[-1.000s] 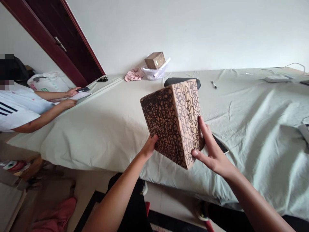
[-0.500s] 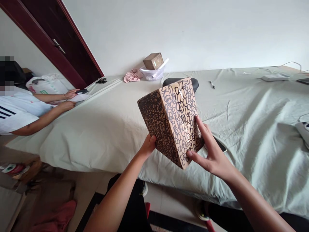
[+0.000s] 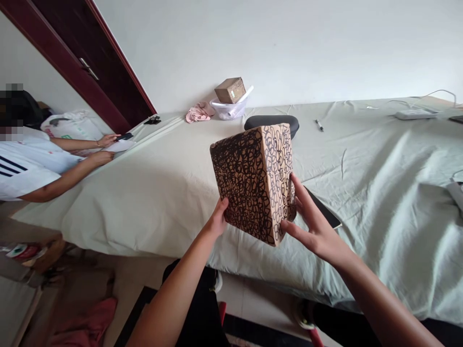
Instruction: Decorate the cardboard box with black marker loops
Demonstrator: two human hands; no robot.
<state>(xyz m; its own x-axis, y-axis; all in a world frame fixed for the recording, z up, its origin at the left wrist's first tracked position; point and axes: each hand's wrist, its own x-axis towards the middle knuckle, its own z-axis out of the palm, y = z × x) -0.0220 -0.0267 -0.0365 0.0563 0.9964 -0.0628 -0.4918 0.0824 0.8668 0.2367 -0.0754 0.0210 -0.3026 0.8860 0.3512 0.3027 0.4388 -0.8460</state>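
Observation:
Between my two hands a brown cardboard box [image 3: 242, 185] is held up, tilted, above the near edge of the cloth-covered surface. Black looping scribbles cover both of its visible sides. My left hand [image 3: 217, 219] grips the lower left edge, thumb on the front face and the other fingers hidden behind. On the right side, my right hand [image 3: 313, 226] holds the box with thumb and fingers set apart against the narrow face. A dark flat tablet-like object [image 3: 323, 209] lies on the cloth, partly behind my right hand.
Behind the box lies a black case [image 3: 267, 121]. A clear plastic basin [image 3: 229, 112] with a small carton [image 3: 230, 90] on top, a pink cloth [image 3: 200, 112], a marker [image 3: 319, 125] and a white power strip [image 3: 415, 114] are farther back. At left, another person [image 3: 39, 164] holds a phone and paper.
My hands have turned the box so its wide, densely scribbled side faces me more and the taped side shows narrower. More of the flat dark object is uncovered.

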